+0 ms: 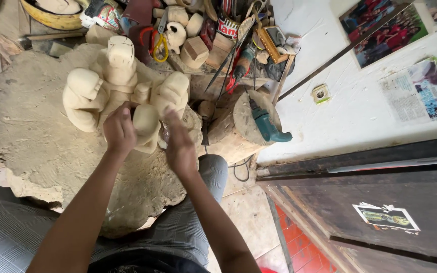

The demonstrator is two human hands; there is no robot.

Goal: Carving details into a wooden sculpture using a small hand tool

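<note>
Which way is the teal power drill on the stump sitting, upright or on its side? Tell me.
On its side. The teal power drill lies flat across the top of the wooden stump, its handle end pointing toward the white wall.

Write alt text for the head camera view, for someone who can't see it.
Seen from above, a person's left hand and right hand grip a pale, rough-carved wooden figure resting on a large tree-stump block. Behind lie tools, including yellow-handled scissors and a teal power tool.

Tight around your carving
Tool clutter (pixel 213 35) blocks the far side; bare stump top (pixel 31 131) lies open on your left.
</note>
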